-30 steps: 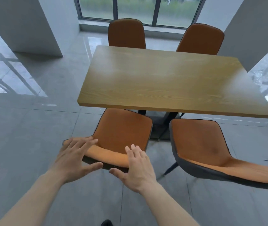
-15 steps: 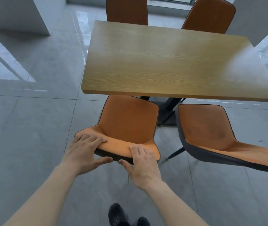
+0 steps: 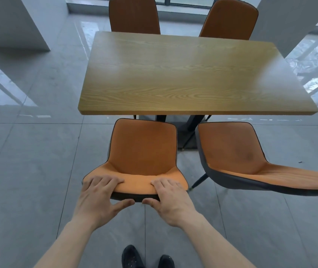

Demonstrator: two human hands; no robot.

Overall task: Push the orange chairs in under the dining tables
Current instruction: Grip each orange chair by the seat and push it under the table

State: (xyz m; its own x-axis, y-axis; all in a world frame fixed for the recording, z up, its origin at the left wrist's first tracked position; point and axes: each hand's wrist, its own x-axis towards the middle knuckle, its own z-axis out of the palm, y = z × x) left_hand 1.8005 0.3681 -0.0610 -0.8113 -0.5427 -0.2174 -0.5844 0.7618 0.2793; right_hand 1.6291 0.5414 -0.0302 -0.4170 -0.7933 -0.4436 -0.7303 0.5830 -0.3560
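Observation:
An orange chair with a dark shell stands in front of me, its seat just short of the near edge of the wooden dining table. My left hand grips the top of its backrest at the left, fingers over the rim and thumb behind. My right hand grips the same rim at the right in the same way. A second orange chair stands to the right, pulled out from the table and turned to the right.
Two more orange chairs stand at the table's far side. White pillars rise at the back left and back right. Grey tiled floor lies all around. My dark shoes show at the bottom.
Both hands came down from hovering onto the backrest and now grip its top rim. The view has moved closer, and the chair now faces the table squarely.

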